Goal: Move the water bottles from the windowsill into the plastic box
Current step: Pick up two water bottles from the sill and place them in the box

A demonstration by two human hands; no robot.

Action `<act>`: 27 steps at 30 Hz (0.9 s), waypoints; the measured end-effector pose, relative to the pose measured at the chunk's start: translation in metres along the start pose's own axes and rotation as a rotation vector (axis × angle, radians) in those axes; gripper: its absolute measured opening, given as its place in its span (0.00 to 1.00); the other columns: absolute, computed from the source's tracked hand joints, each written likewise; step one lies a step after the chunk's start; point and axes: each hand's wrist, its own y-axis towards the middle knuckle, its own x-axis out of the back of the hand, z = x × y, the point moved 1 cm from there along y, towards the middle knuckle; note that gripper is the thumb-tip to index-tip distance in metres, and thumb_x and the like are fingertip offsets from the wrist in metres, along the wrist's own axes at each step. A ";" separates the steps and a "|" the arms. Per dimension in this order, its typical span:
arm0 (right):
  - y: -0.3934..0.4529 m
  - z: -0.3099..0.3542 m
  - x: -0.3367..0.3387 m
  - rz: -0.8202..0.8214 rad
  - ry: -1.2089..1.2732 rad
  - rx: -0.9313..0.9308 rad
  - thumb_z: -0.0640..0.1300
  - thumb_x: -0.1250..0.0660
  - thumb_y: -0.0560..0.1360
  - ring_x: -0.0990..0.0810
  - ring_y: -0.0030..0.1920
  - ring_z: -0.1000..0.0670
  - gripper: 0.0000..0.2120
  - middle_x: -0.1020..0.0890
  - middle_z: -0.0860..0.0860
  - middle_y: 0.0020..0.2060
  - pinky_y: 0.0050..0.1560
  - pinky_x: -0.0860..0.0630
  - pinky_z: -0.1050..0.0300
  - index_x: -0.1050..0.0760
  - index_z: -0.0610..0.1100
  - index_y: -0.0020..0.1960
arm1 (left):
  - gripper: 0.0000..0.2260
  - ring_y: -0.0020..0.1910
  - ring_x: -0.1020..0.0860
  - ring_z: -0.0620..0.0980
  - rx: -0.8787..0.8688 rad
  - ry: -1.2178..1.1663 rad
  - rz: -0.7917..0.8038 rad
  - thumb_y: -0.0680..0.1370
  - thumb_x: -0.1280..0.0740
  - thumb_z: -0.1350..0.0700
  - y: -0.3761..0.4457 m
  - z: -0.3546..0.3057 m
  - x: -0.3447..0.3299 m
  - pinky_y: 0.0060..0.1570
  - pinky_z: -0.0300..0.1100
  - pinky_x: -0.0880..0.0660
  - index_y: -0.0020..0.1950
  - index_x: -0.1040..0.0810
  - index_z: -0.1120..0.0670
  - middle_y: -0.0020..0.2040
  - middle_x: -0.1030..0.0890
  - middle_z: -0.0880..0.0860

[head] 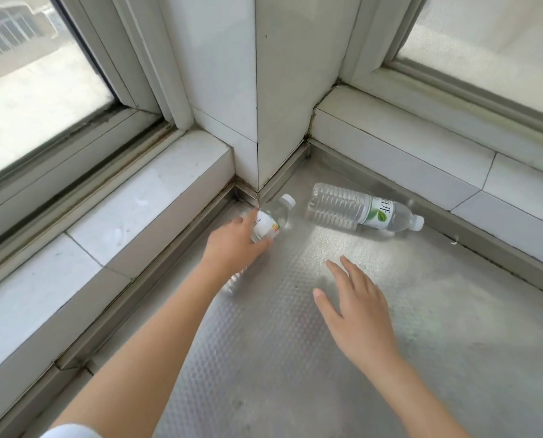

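sitting at a corner where two windows [33, 90] are meeting a white tiled pillar [263, 90], with a wide windowsill [295, 358] running below, covered in a dimpled silvery liner and catching glare near the middle. no plastic box showing anywhere in view.

lying on its side at about one o'clock from the sill's centre: a clear bottle with a green leaf label [363, 211], cap pointing toward three o'clock, base toward nine, close under the raised marble ledge [421, 172]. lying at about eleven o'clock, right at the foot of the pillar: a second bottle with a white and orange label [271, 221], cap aimed toward one o'clock, lower body hidden under the reaching wrist.

reaching in from seven o'clock, the left hand [232, 245], fingers curling over the labelled middle of the nearer bottle and touching it, apparently closing but probably not yet fully wrapping. hovering above the liner at five o'clock of that bottle, the right hand [355, 314], fingers straight and spread, holding nothing, well apart from the leaf bottle.

judging the step as taking hold of the left bottle. doing it well probably meaning wrapping thumb and fingers around the stiffer labelled band rather than the thin ribbed wall, pinning it first against rolling toward the pillar, then lifting level; extending the right palm onward toward one o'clock and taking the leaf bottle mid-body likewise.
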 end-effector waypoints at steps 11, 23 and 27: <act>0.078 -0.021 0.002 -0.174 0.230 -0.150 0.55 0.39 0.77 0.34 0.69 0.46 0.29 0.39 0.50 0.74 0.60 0.31 0.48 0.43 0.47 0.74 | 0.26 0.57 0.25 0.56 0.080 -0.031 -0.136 0.81 0.43 0.41 -0.020 0.001 0.006 0.43 0.48 0.26 0.77 0.39 0.48 0.64 0.28 0.52; 0.140 -0.030 0.011 -0.593 1.307 -0.717 0.46 0.24 0.68 0.23 0.47 0.52 0.33 0.25 0.49 0.58 0.54 0.22 0.50 0.40 0.51 0.64 | 0.36 0.48 0.22 0.55 0.168 -0.113 -0.047 0.69 0.27 0.46 -0.021 0.001 0.001 0.39 0.44 0.28 0.75 0.38 0.44 0.57 0.29 0.50; 0.163 -0.028 0.021 -0.710 1.485 -0.962 0.47 0.20 0.62 0.22 0.48 0.48 0.34 0.27 0.54 0.43 0.50 0.21 0.53 0.40 0.48 0.57 | 0.37 0.47 0.21 0.54 0.180 -0.148 -0.042 0.69 0.27 0.46 -0.021 0.003 0.002 0.39 0.43 0.26 0.75 0.38 0.42 0.56 0.29 0.49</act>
